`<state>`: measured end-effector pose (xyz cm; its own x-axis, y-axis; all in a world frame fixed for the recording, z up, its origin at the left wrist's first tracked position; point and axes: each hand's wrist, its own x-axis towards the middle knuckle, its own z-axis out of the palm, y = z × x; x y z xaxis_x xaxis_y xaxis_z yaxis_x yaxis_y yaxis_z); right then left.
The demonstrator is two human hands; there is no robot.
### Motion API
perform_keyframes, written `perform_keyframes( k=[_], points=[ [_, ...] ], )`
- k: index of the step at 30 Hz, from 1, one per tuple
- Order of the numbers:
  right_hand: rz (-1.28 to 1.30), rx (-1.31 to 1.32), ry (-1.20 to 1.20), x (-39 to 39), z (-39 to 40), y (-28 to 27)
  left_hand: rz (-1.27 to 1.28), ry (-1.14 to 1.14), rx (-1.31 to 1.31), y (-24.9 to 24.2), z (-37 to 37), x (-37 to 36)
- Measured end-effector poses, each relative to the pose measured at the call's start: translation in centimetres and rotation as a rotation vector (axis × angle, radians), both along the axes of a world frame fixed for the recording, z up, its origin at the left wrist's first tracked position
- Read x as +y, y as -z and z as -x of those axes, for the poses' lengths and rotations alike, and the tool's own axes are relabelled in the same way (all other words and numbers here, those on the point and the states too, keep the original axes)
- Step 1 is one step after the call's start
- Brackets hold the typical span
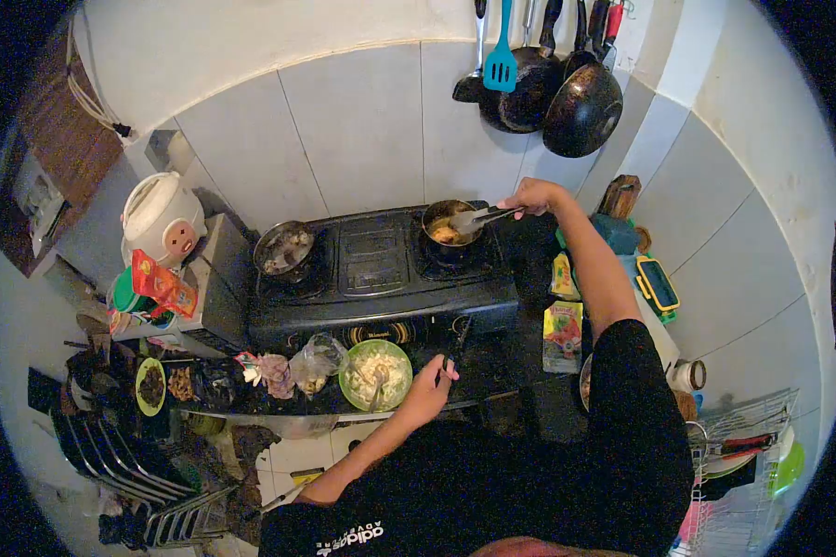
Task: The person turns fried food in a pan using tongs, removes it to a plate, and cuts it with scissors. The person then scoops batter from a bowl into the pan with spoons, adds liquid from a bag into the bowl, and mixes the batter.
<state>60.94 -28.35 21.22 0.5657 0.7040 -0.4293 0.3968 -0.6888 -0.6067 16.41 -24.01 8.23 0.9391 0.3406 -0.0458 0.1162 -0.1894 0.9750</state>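
My right hand [534, 197] is closed round the handle of a grey metal spatula [474, 219]. The spatula's head is inside a small dark pan [426, 223] on the stove's right burner, beside yellowish-brown food [446, 232]. Near the front of the counter, my left hand [429, 388] has its fingers curled around something dark and thin that I cannot make out. Just left of that hand stands a green bowl [406, 363] of pale chopped food, with a spoon [378, 388] resting in it.
A second pan [284, 249] sits on the stove's [372, 260] left burner. Plastic bags [320, 356] lie left of the bowl. A rice cooker [163, 218] stands at the left. Food packets [563, 336] are on the right, and pans [582, 110] hang on the wall.
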Motion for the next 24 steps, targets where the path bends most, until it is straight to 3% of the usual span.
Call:
perform_keyframes(
  k=[2, 7, 14, 16, 24],
  points=[
    [0.070, -0.008, 0.012, 0.5, -0.8, 1.3, -0.019, 0.003, -0.020, 0.7, -0.1, -0.1],
    [-0.132, 0.155, 0.168, 1.9, -0.8, 3.1, -0.037, 0.032, 0.014, 0.6, -0.3, -0.1],
    [-0.160, 0.284, 0.276, 2.6, 2.5, 0.9, -0.031, -0.010, -0.019, 1.3, -0.2, 0.0],
    [-0.149, 0.132, 0.227, 3.4, 2.2, 1.8, -0.024, -0.011, -0.025, 0.7, -0.3, 0.1],
    [-0.081, -0.021, 0.176, 4.2, 4.5, 1.4, 0.001, 0.009, -0.087, 0.9, -0.2, 0.6]
  ],
)
